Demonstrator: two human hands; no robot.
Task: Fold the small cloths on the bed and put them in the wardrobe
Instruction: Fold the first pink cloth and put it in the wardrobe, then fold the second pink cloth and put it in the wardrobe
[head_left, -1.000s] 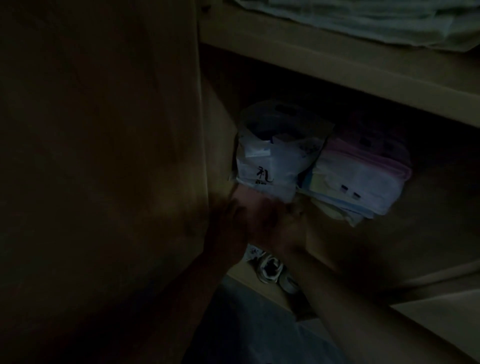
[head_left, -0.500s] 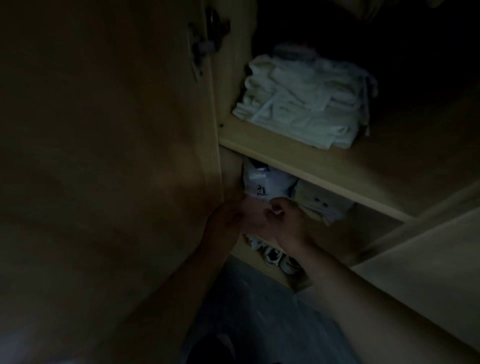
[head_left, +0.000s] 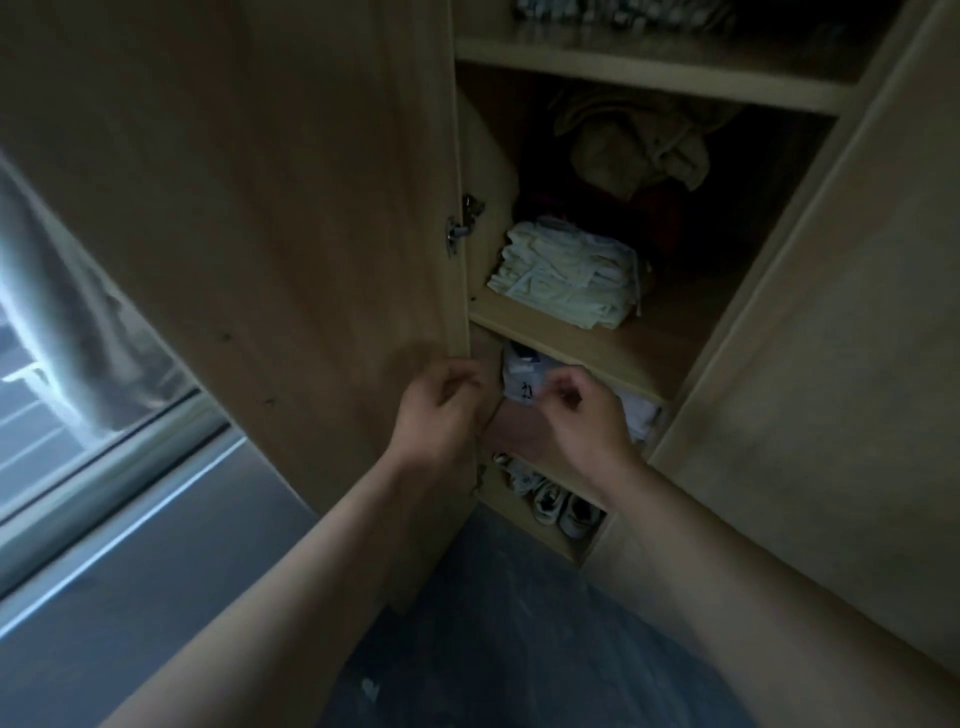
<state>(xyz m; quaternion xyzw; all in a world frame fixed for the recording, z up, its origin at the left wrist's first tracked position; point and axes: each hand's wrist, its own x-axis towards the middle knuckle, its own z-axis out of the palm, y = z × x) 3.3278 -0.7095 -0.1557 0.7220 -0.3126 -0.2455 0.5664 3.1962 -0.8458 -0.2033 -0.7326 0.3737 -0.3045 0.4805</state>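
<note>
Step in hand: stowing. The left hand and right hand are hovering low in the wardrobe, fingers curled; whether they are gripping anything cannot be told. A pinkish cloth is lying between them. Next move, likely: releasing and fetching another cloth.

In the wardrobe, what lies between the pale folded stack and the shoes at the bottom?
In the head view, a white bag with a dark mark and folded cloths beside it, with the left hand and right hand in front of them.
</note>
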